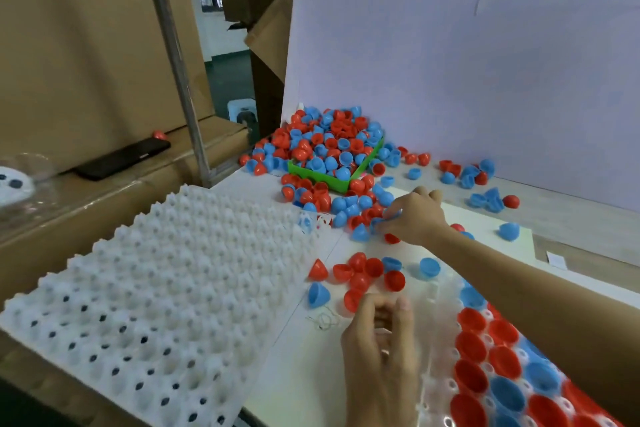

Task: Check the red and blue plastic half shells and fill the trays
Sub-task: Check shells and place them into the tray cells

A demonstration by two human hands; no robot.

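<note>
Right hand (414,217) pinching blue shell (393,215) at loose pile (346,198) edge; left hand (381,343) curled, grip unclear, beside filled tray (446,385).

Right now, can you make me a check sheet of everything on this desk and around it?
Surface: white table, shells scattered over it.
Job's things: red and blue shells heaped in and around a green box; empty white tray on the left; tray at lower right partly filled with red and blue shells.
Clutter: black phone on a carton at left; one red shell beside it.
Grips: right hand reaches into loose shells, fingers curled on a blue one; left hand is blurred, its hold unclear.
Cables: nothing seen.
Surroundings: cardboard cartons, metal pole, white board behind the pile.
</note>
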